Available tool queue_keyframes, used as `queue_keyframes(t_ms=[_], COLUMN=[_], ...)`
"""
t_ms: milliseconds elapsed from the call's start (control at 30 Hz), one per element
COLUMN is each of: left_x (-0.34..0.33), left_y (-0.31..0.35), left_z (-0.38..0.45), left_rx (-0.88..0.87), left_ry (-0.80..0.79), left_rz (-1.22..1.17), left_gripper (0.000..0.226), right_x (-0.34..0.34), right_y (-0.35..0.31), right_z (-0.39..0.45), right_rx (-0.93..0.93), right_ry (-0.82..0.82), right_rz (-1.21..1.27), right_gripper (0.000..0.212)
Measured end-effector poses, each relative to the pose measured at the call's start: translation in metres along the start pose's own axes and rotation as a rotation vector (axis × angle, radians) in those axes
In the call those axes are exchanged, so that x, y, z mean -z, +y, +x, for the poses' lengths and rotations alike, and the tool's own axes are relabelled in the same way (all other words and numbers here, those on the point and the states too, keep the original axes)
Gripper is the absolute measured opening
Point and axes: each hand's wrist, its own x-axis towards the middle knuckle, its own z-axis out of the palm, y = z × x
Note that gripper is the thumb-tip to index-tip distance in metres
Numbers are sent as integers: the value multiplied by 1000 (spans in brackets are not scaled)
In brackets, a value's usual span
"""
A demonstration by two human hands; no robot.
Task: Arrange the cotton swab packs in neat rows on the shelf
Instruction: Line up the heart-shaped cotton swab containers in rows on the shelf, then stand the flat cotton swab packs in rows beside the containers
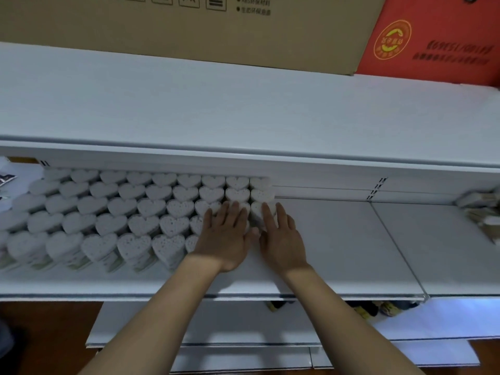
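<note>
- Heart-shaped cotton swab packs stand upright in a tight grid on the white shelf, filling the left and centre of the frame in several rows running from the back wall toward the front lip.
- Left hand lies flat, fingers spread and extended, palm down over the front packs at the block's right end; it grips nothing.
- Right hand is likewise open and flat, fingers resting against the rightmost column of packs, thumb side almost meeting the left hand.
- How many packs sit hidden under the palms I cannot tell, so the two nearest rows may be shorter than the back ones.
- The step in hand looks like squaring off the right edge. To do it well, press lightly and evenly with both palms, nudging the end packs leftward and back until their heart tops line up with the neighbours, without tipping any.
- Bare shelf to the right of centre leaves room for further columns.
- Other goods, blurred, sit at the far right edge; a cardboard box rests on top in the upper frame.
</note>
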Motion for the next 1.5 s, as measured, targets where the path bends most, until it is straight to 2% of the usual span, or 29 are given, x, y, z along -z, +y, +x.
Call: queue_keyframes(t_ms=[267, 400, 533, 600, 733, 1067, 1267, 1500], left_x=[9, 13, 5, -1, -19, -76, -85, -94], left_y=[21, 65, 125, 159, 239, 450, 518, 563], left_z=[4, 5, 9, 10, 6, 3, 30, 111], left_rx=[-9, -71, -159, -203, -263, -331, -357, -335], left_ry=[172, 166, 144, 157, 205, 118, 105, 115], left_rz=[22, 14, 14, 15, 56, -31, -33, -37], left_gripper=[67, 68, 69, 71, 94, 71, 67, 66], right_x=[30, 53, 76, 97, 139, 235, 259, 270], right_y=[12, 31, 79, 102, 162, 341, 409, 479], right_z=[-15, -42, -76, -92, -130, -229, -237, -194], right_rx=[-27, -85, -148, -190, -232, -348, -384, -393], right_ry=[27, 17, 63, 98, 188, 272, 272, 182], right_rz=[-17, -33, -20, -43, -49, -87, -78, -119], right_gripper=[64, 64, 60, 64, 60, 50, 52, 56])
